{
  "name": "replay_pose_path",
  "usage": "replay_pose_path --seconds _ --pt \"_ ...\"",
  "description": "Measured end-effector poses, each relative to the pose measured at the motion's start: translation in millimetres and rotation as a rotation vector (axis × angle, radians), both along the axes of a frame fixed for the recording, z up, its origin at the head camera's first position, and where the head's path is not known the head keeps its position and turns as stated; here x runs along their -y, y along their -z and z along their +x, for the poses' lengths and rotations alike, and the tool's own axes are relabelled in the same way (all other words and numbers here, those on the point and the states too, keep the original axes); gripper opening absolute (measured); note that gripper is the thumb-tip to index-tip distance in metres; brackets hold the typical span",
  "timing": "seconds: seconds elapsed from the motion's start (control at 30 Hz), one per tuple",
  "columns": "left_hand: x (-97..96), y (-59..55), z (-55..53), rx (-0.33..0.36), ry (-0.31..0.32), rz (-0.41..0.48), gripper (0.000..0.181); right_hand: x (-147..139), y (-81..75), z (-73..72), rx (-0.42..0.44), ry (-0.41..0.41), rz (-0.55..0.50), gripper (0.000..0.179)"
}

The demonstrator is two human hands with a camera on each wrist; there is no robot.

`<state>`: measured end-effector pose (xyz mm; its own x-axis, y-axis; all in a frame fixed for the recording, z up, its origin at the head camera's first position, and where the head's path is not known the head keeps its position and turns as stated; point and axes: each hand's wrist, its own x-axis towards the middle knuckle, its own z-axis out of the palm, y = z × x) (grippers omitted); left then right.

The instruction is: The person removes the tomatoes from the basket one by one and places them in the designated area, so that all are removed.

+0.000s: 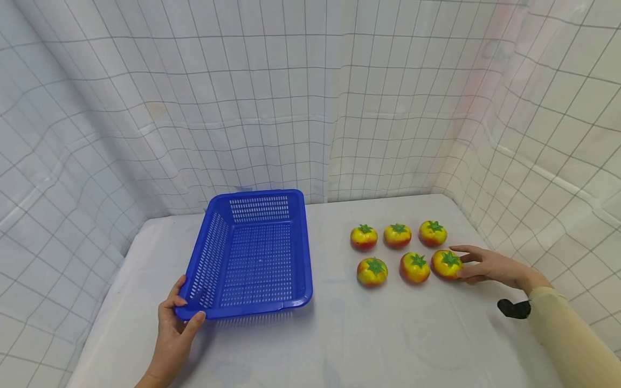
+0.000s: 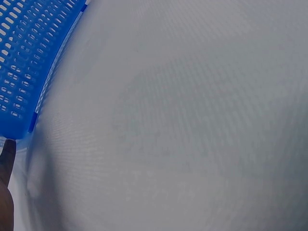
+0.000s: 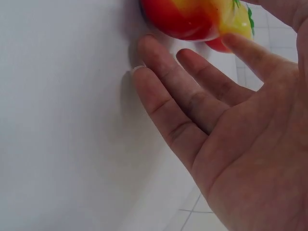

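A blue plastic basket with slotted sides stands on the left of the white table. My left hand grips its near left corner, thumb on the front rim and fingers at the left side. In the left wrist view only part of the basket and one fingertip show. Several yellow-and-red toy tomatoes with green leaves lie in two rows on the right. Beside the rightmost front tomato is my right hand. Its fingers look extended around the tomato's right side in the right wrist view, not closed round the tomato.
Three tomatoes form the back row, among them the middle one. Two more front-row tomatoes, including the left one, lie left of the right hand. White gridded curtains enclose the table at the back and sides.
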<state>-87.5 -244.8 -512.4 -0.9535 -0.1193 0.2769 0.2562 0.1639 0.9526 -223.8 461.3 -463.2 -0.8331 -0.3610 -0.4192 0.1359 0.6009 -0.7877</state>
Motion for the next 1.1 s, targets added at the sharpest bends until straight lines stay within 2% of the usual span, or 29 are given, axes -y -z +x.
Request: replay_pose_path --seconds 0.3,0.57,0.7,0.8,0.93,1.1 --pt "0.0 -0.6 3.9 0.016 -0.033 -0.023 0.04 -8 -11.4 -2.3 -0.039 0.019 -0.033 0.074" --pt "0.0 -0.5 6.7 0.023 -0.037 -0.039 0.042 -13 -14.9 -5.4 -0.155 0.065 0.026 0.065" --pt "1.7 -3.0 9.3 0.039 -0.054 -0.078 0.044 -13 -16.9 -4.9 -0.228 0.089 0.061 0.063" --pt "4.5 -8.5 11.0 0.06 -0.051 -0.145 0.044 -10 -21.3 -2.5 -0.294 0.109 0.103 0.063" --pt "10.9 -20.1 12.1 0.078 -0.033 -0.264 0.035 0 -30.2 -1.1 -0.375 0.137 0.19 0.063" --pt "19.1 -36.0 8.3 0.028 -0.074 -0.396 0.018 23 -41.3 -1.5 -0.473 0.163 0.262 0.059"
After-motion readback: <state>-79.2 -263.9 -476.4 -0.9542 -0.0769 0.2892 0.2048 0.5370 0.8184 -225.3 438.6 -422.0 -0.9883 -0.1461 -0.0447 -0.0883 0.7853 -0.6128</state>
